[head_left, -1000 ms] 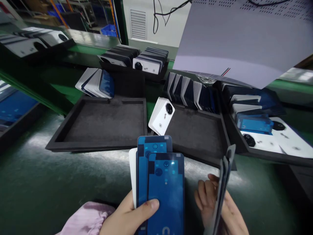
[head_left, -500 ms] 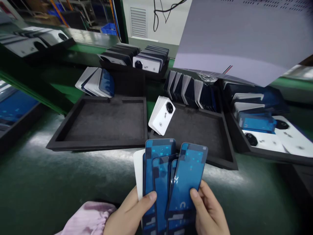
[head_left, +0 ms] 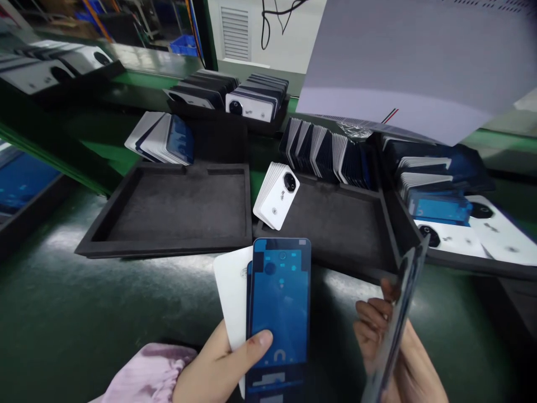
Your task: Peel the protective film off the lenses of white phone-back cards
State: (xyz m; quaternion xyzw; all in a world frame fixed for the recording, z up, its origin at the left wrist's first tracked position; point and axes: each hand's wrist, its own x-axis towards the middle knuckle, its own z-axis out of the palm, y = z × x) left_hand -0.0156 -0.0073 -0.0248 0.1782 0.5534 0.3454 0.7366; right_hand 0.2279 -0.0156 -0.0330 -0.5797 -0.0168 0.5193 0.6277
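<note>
My left hand (head_left: 222, 361) grips a few phone back covers in front of me, its thumb pressed on the top one. That top blue-filmed back cover (head_left: 281, 308) faces me, and a white back cover (head_left: 231, 285) fans out behind it to the left. Off to the right, my right hand (head_left: 371, 324) is closed around a thin bunch of phone back covers (head_left: 401, 313). These are turned nearly edge-on, so their number cannot be told. A small stack of white back covers (head_left: 276, 197) leans between two black trays beyond my hands.
A left black tray (head_left: 163, 249) and a right black tray (head_left: 388, 229) lie ahead. Rows of back covers (head_left: 323, 151) stand behind the right one. Another loaded tray (head_left: 482, 264) is at far right. A large pale panel (head_left: 403, 67) overhangs the back right; a green post (head_left: 54, 134) slants at left.
My right hand has drawn several blue-filmed back covers away to the right and turned them edge-on. My left hand stays in place with its remaining covers, the white one now more fanned out.
</note>
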